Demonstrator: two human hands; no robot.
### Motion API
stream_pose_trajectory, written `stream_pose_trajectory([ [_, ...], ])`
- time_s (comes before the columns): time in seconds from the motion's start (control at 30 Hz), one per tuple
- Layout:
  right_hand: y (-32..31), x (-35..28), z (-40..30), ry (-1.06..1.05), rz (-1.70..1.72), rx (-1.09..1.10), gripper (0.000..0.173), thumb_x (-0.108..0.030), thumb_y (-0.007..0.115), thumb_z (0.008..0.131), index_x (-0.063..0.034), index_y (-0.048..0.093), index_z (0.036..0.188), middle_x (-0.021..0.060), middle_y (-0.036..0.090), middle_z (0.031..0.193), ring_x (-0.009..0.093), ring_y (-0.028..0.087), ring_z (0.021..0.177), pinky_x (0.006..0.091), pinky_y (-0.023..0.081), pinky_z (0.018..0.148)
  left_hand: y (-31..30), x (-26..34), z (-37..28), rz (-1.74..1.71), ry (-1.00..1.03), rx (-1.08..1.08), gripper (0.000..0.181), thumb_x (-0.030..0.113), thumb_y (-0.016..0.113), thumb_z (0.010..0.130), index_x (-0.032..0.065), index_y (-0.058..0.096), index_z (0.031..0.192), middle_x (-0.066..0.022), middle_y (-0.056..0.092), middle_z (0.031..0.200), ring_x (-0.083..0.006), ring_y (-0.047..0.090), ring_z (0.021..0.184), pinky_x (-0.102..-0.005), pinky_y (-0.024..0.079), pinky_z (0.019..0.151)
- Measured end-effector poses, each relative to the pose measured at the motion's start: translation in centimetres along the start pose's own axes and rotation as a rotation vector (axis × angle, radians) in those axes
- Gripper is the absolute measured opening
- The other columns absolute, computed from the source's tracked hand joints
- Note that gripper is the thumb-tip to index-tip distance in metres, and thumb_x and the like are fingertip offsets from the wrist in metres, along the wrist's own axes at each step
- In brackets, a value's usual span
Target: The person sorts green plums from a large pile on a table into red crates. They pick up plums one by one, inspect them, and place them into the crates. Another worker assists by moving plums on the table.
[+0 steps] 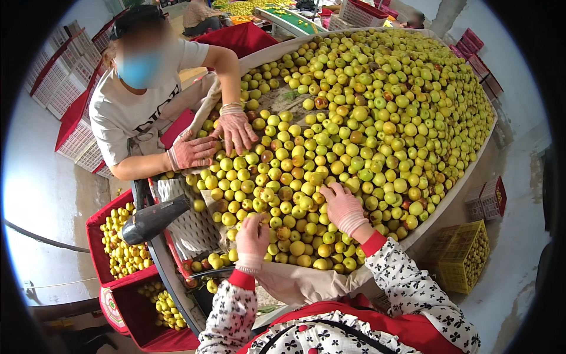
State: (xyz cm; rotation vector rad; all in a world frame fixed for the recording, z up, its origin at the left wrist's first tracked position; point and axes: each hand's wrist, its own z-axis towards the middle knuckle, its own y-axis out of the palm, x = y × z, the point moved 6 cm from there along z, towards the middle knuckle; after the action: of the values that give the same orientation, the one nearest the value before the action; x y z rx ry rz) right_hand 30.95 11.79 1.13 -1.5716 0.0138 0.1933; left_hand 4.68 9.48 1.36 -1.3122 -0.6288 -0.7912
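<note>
A large heap of yellow-green jujubes [353,124], some with brown patches, fills a cloth-lined bin before me. My left hand [253,241], in a thin pinkish glove, hovers over the near left part of the heap with its fingers curled. Whether a fruit sits in those fingers is hidden. Farther right, my right hand [344,209], gloved alike, reaches into the jujubes with bent fingertips against them. Its palm faces down, so I cannot tell if it grips one. Beside my left hand lies a white perforated sheet [188,217] at the bin's outlet.
Across the left corner, a co-worker's gloved hands [234,128] rest on the fruit. A black tapered tube [154,219] juts over the outlet. Red-lined crates [126,287] with jujubes stand below left; a yellow crate [462,256] stands right. Cream cloth [305,283] edges the bin.
</note>
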Motion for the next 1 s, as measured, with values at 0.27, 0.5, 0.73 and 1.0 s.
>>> stream_pose_trajectory([
  [0.27, -2.1, -0.3, -2.3, 0.028, 0.130, 0.104, 0.037, -0.014, 0.065, 0.082, -0.0205, 0.059, 0.118, 0.0054, 0.055, 0.119, 0.030, 0.063, 0.096, 0.0425, 0.056, 0.075, 4.2, 1.5, 8.0, 0.559, -0.054, -0.454, 0.051, 0.038, 0.067, 0.087, 0.0237, 0.053, 0.134, -0.0085, 0.062, 0.121, -0.0305, 0.067, 0.098, -0.0442, 0.055, 0.079],
  [0.5, -3.1, -0.3, -3.8, -0.089, 0.773, 0.175, 0.027, -0.003, 0.062, 0.079, -0.0080, 0.058, 0.105, 0.0100, 0.058, 0.114, 0.026, 0.063, 0.101, 0.0377, 0.057, 0.077, 3.0, 1.7, 5.4, 0.490, 0.007, -0.591, 0.044, 0.035, 0.068, 0.086, 0.0220, 0.059, 0.127, -0.0091, 0.067, 0.114, -0.0287, 0.069, 0.094, -0.0411, 0.056, 0.077],
  [0.73, 0.1, -5.9, -10.2, 0.528, 2.079, -0.730, 0.043, -0.037, 0.068, 0.093, -0.0129, 0.054, 0.126, 0.0038, 0.056, 0.111, 0.015, 0.059, 0.097, 0.0311, 0.059, 0.060, 0.6, 8.7, -2.8, -0.086, 0.258, -0.326, 0.055, 0.026, 0.076, 0.082, 0.0080, 0.056, 0.130, -0.0151, 0.064, 0.124, -0.0325, 0.068, 0.102, -0.0375, 0.057, 0.082],
  [1.0, -1.8, -8.1, -13.9, 0.360, 1.899, -0.806, 0.065, -0.056, 0.067, 0.088, -0.0092, 0.051, 0.130, 0.0034, 0.060, 0.109, 0.011, 0.061, 0.088, 0.0258, 0.057, 0.059, 1.2, 10.8, -7.5, -0.113, 0.349, -0.467, 0.058, 0.028, 0.080, 0.080, 0.0053, 0.059, 0.129, -0.0172, 0.065, 0.120, -0.0311, 0.071, 0.091, -0.0348, 0.057, 0.076],
])
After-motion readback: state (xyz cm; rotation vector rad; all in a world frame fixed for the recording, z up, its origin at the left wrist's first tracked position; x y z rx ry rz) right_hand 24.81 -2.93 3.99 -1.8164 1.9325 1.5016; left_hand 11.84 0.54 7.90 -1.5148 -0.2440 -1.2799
